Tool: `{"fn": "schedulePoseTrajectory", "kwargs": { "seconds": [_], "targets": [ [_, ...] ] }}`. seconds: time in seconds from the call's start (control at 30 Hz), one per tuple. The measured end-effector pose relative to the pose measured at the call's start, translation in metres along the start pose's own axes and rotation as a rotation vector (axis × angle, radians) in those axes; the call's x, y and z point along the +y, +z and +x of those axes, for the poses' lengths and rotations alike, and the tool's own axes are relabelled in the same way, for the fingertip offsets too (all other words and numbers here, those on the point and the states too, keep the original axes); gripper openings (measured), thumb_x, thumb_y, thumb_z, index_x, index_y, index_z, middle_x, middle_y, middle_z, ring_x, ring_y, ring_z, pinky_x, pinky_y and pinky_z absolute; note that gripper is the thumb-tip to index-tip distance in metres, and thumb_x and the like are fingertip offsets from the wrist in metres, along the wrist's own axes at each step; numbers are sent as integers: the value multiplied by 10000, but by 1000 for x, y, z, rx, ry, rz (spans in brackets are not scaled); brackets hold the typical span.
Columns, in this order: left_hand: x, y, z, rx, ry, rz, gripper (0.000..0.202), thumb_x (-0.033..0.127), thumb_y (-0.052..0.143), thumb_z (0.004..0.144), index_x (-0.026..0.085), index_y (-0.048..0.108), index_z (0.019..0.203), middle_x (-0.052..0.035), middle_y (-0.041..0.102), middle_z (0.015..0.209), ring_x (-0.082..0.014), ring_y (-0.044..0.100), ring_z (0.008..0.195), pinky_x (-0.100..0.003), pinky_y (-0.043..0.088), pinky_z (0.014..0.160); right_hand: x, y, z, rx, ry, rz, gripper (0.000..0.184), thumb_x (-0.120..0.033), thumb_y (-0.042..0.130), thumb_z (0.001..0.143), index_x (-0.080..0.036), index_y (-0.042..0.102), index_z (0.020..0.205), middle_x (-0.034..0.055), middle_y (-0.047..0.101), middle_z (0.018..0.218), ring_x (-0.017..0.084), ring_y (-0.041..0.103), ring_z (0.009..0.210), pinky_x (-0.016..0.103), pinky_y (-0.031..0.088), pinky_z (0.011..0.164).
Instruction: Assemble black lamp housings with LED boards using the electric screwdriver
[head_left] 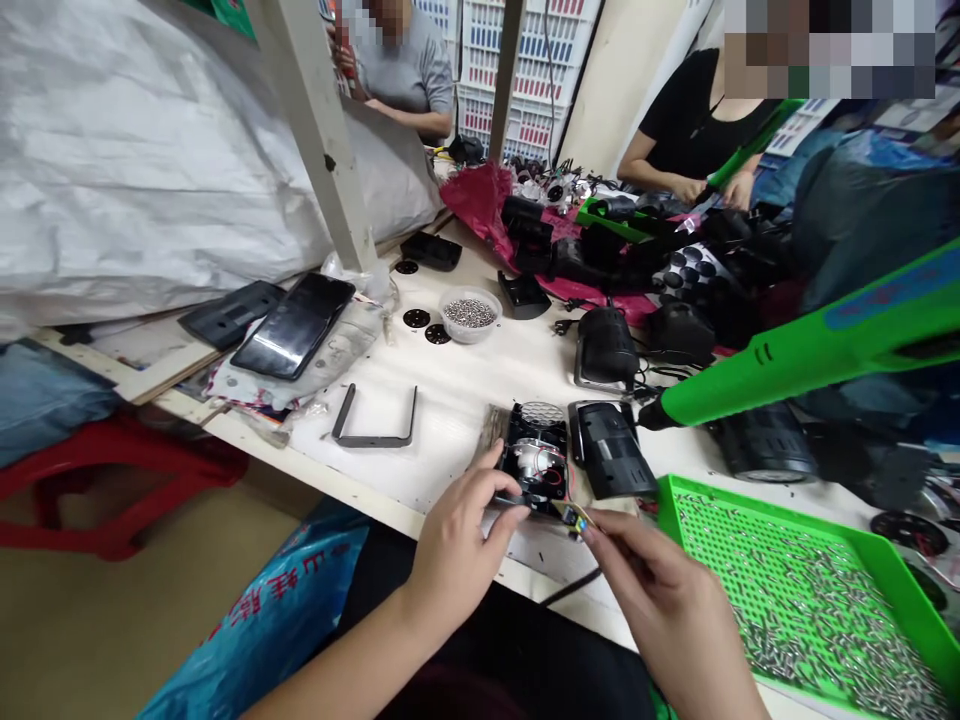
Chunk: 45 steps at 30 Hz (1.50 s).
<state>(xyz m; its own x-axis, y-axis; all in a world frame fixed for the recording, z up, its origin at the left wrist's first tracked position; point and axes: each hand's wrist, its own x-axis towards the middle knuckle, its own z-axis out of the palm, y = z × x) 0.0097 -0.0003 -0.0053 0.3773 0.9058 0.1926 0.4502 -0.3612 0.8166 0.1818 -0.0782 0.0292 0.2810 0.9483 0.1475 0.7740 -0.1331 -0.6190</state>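
Beside the open black lamp housing, at the near edge of the desk, both hands work close together. The left hand has its grip closed around a thin black strip at the housing's near rim, while the right hand pinches a small circuit board between thumb and forefinger, right at the housing's lower corner.

The housing looks light and stiff, probably moulded plastic, so its outer rim seems the safest place to hold. The silver reflector and thin red wires inside look delicate and would be easy to snag. The board seems tiny and easily dropped, best held by its edges.

Fingers hide most of the board and the strip's ends, so I cannot tell how either connects to the housing. Just right of the housing lies a black lamp cover, with a green tray of screws further right and a green heat gun above that tray. Left of the housing sit a bent metal bracket and a bowl of steel balls. A worn, brownish strip touching the housing's left side is too blurred to identify.
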Motion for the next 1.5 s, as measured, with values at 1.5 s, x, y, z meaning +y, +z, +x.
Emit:
{"fn": "schedulePoseTrajectory", "kwargs": {
  "seconds": [1.5],
  "targets": [
    [-9,-10,19,-152,420,197,121,230,555,903,198,607,1007,-34,634,941,-179,637,789,-317,531,689,-7,35,-32,28,-86,-230,381,-567,472,883,-200,536,965,-8,595,658,145,591,439,238,418,390]
  ]
}}
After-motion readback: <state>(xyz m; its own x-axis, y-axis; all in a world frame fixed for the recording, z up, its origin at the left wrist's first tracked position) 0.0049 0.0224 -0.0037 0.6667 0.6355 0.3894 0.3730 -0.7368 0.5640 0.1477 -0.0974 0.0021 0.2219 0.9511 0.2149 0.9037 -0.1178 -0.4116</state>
